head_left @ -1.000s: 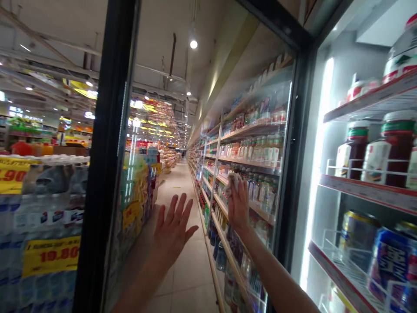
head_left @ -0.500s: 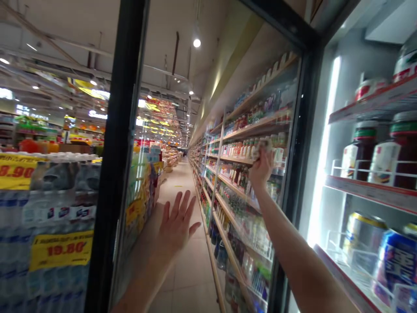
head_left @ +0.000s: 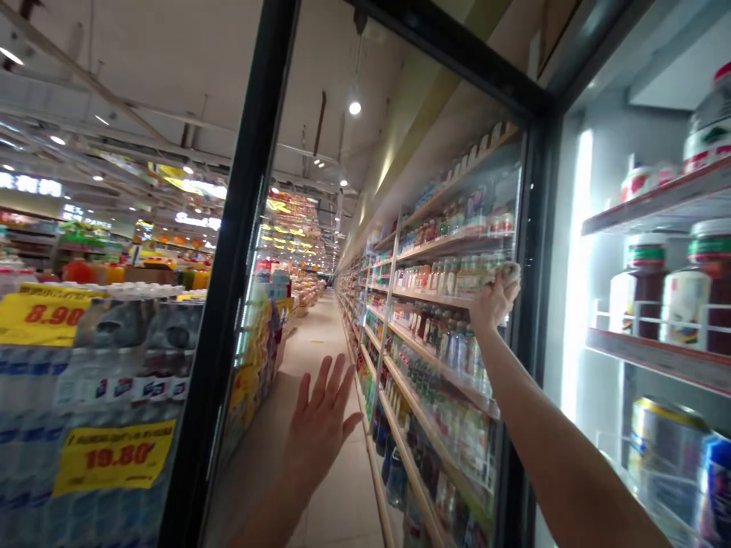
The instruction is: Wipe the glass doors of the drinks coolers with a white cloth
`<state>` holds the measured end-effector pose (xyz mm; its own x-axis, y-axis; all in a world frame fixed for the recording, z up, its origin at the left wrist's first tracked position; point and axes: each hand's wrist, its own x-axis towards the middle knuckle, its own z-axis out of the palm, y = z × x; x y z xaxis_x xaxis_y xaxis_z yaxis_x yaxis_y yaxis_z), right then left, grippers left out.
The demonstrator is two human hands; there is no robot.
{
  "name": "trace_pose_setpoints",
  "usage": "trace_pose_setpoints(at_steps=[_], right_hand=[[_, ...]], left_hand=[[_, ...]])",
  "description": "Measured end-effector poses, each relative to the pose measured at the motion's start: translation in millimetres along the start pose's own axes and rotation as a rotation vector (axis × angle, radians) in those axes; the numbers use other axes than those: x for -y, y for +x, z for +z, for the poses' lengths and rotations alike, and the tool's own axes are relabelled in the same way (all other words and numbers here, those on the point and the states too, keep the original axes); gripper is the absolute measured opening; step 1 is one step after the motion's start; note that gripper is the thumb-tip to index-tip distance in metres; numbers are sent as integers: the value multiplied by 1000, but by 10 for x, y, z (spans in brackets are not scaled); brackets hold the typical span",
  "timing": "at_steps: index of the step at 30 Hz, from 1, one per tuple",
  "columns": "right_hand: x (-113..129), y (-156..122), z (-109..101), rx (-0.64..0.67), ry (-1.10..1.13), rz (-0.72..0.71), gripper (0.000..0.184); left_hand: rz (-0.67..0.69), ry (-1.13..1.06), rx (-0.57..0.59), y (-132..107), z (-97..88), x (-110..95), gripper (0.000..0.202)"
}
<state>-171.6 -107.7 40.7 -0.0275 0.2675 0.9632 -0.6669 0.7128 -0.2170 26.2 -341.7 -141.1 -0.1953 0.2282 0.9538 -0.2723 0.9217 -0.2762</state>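
The cloth [head_left: 510, 270] is mostly hidden inside the right hand [head_left: 493, 301]; both forearms leave the bottom edge; the right edge cuts the bottles [head_left: 708, 288]; the far aisle's goods [head_left: 349, 283] are too small to tell.

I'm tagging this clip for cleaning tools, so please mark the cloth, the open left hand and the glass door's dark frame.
cloth [head_left: 508, 271]: head view, on the bunched fabric above the knuckles.
left hand [head_left: 320, 430]: head view, middle of its back.
door frame [head_left: 234, 251]: head view, on its left upright.
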Motion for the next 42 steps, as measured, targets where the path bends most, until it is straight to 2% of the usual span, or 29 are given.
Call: trace_pose_setpoints(at_steps=[3, 5, 6, 7, 10, 11, 12, 13, 15, 17, 19, 20, 23, 25, 26, 27, 29, 31, 33, 35, 37, 38, 40, 41, 42], right_hand=[[252, 27, 74, 23, 20, -76, 52], [425, -7, 116, 163, 54, -295, 48], [463, 4, 127, 205, 61, -351, 47], [465, 42, 130, 206, 61, -339, 47], [389, 235, 131, 31, 43, -14, 50], [392, 273, 138, 0, 47, 50, 51], [427, 273, 149, 7, 59, 40, 51], [495, 230, 163, 48, 78, -35, 51], [693, 33, 191, 170, 126, -288, 50], [899, -223, 210, 214, 160, -432, 50], [1053, -429, 217, 195, 209, -444, 52], [1108, -495, 216, 185, 249, -425, 54], [1197, -558, 196, 221, 461, -355, 55], [1182, -537, 177, 251, 639, -286, 55], [1142, -520, 169, 243, 702, -237, 55], [1077, -502, 161, 216, 725, -184, 54], [885, -472, 153, 140, 622, -112, 55], [661, -459, 158, 110, 390, -137, 55], [485, -471, 171, 117, 191, -216, 55], [398, -497, 186, 112, 102, -287, 54], [384, -520, 198, 87, 84, -316, 54], [392, -527, 201, 79, 82, -323, 54], [411, -533, 203, 78, 83, -326, 54], [416, -533, 204, 84, 84, -321, 54], [417, -533, 205, 90, 88, -317, 54]], left_hand=[[22, 5, -41, -9, 37, 23, 61], [45, 16, -75, -8, 65, 48, 61], [56, 20, -89, -4, 78, 60, 61], [65, 23, -100, 2, 89, 69, 61], [74, 37, -115, 13, 123, 83, 59], [74, 40, -115, 7, 135, 85, 58], [67, 38, -124, -6, 148, 90, 59], [60, 33, -137, -23, 159, 98, 59], [63, 19, -164, -54, 172, 123, 61], [80, 4, -194, -17, 164, 146, 61], [94, -30, -232, 172, 138, 136, 61], [78, -63, -253, 338, 125, 109, 61], [12, -197, -295, 1056, 136, -57, 58], [-1, -246, -258, 1546, 209, -193, 50], [16, -252, -178, 1740, 259, -248, 48], [16, -251, -162, 1885, 311, -285, 47], [55, -225, -107, 2038, 382, -268, 52], [94, -188, -100, 2078, 366, -94, 54], [61, -154, -135, 2110, 259, 218, 53], [-89, -130, -193, 2175, 127, 542, 53], [-237, -125, -236, 2232, 64, 700, 57], [-274, -127, -237, 2238, 75, 679, 58], [-191, -142, -200, 2186, 177, 460, 58], [-68, -156, -164, 2135, 249, 305, 56], [116, -176, -119, 2078, 318, 163, 54]])
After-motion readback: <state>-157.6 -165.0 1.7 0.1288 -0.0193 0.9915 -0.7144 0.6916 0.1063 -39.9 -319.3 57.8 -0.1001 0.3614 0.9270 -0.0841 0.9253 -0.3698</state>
